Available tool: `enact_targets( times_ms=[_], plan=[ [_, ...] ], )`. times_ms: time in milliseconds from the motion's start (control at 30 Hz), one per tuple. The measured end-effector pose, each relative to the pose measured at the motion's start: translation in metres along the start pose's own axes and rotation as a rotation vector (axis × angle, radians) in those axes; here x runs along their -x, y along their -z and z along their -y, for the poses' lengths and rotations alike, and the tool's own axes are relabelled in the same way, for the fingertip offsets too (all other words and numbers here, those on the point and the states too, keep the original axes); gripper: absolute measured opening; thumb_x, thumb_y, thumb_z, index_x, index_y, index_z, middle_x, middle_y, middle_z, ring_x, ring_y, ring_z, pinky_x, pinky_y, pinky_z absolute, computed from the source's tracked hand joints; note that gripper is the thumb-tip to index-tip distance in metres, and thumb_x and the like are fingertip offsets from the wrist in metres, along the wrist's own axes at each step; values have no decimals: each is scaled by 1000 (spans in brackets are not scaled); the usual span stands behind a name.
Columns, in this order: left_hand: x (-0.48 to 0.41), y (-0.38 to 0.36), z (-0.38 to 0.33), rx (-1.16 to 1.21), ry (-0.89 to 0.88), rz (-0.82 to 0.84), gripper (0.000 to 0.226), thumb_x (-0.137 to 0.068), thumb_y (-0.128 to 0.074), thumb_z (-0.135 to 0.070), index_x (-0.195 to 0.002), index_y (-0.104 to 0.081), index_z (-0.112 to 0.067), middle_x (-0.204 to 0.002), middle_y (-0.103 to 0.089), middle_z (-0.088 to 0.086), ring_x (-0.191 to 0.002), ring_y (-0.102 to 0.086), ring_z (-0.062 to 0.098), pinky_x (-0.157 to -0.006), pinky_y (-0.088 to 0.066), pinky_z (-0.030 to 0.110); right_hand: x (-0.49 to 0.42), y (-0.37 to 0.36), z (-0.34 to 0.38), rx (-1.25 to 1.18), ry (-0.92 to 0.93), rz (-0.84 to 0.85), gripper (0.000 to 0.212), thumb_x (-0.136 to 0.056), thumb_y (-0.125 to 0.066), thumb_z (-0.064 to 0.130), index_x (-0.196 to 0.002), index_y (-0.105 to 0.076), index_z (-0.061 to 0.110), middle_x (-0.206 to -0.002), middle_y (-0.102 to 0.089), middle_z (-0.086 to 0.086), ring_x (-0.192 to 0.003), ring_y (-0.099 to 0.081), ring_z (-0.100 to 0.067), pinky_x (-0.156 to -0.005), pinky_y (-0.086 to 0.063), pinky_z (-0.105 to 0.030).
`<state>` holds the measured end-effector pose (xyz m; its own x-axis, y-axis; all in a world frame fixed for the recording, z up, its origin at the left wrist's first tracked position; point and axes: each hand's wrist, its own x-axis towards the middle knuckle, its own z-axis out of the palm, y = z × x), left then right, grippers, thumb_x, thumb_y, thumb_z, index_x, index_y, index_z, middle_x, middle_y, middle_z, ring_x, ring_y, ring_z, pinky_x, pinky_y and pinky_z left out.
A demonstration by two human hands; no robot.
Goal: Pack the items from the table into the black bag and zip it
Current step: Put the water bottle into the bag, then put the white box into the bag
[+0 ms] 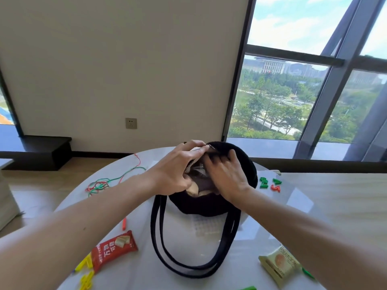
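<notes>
1. Centre of the frame: black soft fabric bag (201, 207) standing on the round white worktop (134, 277). Mouth open, pale lining showing, two long black straps (155, 231) looped toward the bottom edge.
2. Left hand (173, 172): grip pinching the near zip edge of the mouth, thumb and forefinger pressed together on the teeth at its upper end.
3. Right hand (227, 174): fingers at the far rim, smeared by motion. Cannot tell whether the grip curls round the fabric or merely presses it.
4. Step in hand, as a judgement: pulling the mouth wide for loading. Packing judged barely begun, zipping not yet started.
5. Left on the worktop:
   - red foil snack packet (114, 250) at lower left
   - pale green biscuit packet (279, 266) at lower right
   - yellow plastic clips (87, 277) at the bottom left
   - short orange stick (124, 223) above the red packet
   - tangled red and green cords (100, 184) at mid left
   - green and red plastic letters (270, 183) just right of the bag
6. Next move likely calls for keeping one hand on the rim to hold the mouth open and freeing the other for the nearest packet. Straps and lining to be kept clear of the teeth.
7. Hidden or unclear:
   - bag interior mostly covered by both hands
   - something clear and glinting inside, not nameable
   - zip slider not found
   - bright green piece (249, 288) cut off by the bottom edge
   - faint clear sheet (206, 228) between the straps, hard to make out
</notes>
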<state>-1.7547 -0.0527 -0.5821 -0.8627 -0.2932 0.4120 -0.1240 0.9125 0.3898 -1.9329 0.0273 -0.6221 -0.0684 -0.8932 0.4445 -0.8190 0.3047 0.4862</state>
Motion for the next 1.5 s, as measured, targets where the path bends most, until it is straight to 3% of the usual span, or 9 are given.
enact_targets(
  times_ms=[100,200,300,567,733,867,1000,1200,1500],
  plan=[
    [-4,0,-2,18,8,0,93,-63,-58,0,-152,-36,-18,-151,-32,-14,-140,-35,11,-112,-36,31,-16,-16,8,111,-26,52,68,-90,-62,29,-149,-32,13,-128,-62,-7,-117,-58,-29,-111,-24,-54],
    [-4,-4,-2,18,6,16,96,-63,-68,-6,-152,-35,-18,-152,-31,-16,-140,-34,10,-112,-36,32,-25,-32,13,183,-10,144,67,-95,-57,30,-154,-28,15,-149,-47,-8,-138,-41,-28,-116,-19,-54],
    [-1,-13,2,22,-7,18,97,-65,-70,-4,-153,-33,-20,-153,-31,-17,-142,-32,9,-113,-35,32,-27,-43,9,222,17,174,65,-99,-52,28,-155,-25,14,-155,-42,-7,-143,-35,-28,-118,-15,-51],
    [8,-29,21,-35,-11,13,90,-66,-57,-2,-152,-35,-20,-148,-35,-14,-134,-40,16,-112,-33,28,0,-33,8,144,67,148,53,-98,-47,22,-149,-36,10,-140,-55,-10,-131,-48,-28,-114,-18,-49],
    [24,-40,39,-99,-2,137,82,-71,-51,-12,-152,-35,-18,-148,-34,-10,-124,-45,19,-106,-39,31,40,-5,1,91,170,233,23,-88,-55,17,-110,-59,15,-102,-70,-5,-95,-68,-27,-102,-22,-48],
    [31,-55,46,-173,-30,237,81,-73,-55,-14,-151,-36,-22,-147,-35,-13,-118,-44,12,-104,-41,28,57,22,-4,-57,219,315,8,-89,-50,27,-94,-52,21,-90,-68,-1,-80,-68,-26,-81,-36,-40],
    [37,-67,51,-169,-20,318,78,-73,-56,-10,-147,-40,-27,-141,-41,-16,-119,-44,9,-104,-39,24,42,45,-16,-330,124,406,27,-81,-52,50,-79,-60,24,-71,-61,6,-62,-59,-20,-53,-41,-30],
    [37,-82,60,-166,-31,343,72,-73,-50,-18,-144,-43,-28,-136,-43,-20,-109,-42,7,-98,-44,27,-28,22,-38,-568,-136,178,22,-84,-63,53,-86,-63,31,-78,-68,12,-74,-62,-13,-69,-52,-33],
    [29,-98,77,28,49,346,79,-62,-55,-16,-140,-45,-30,-137,-42,-19,-117,-43,8,-104,-37,23,-129,-88,-42,-513,-261,263,23,-83,-67,31,-100,-63,15,-98,-66,-4,-87,-63,-29,-72,-53,-37]
  ],
)
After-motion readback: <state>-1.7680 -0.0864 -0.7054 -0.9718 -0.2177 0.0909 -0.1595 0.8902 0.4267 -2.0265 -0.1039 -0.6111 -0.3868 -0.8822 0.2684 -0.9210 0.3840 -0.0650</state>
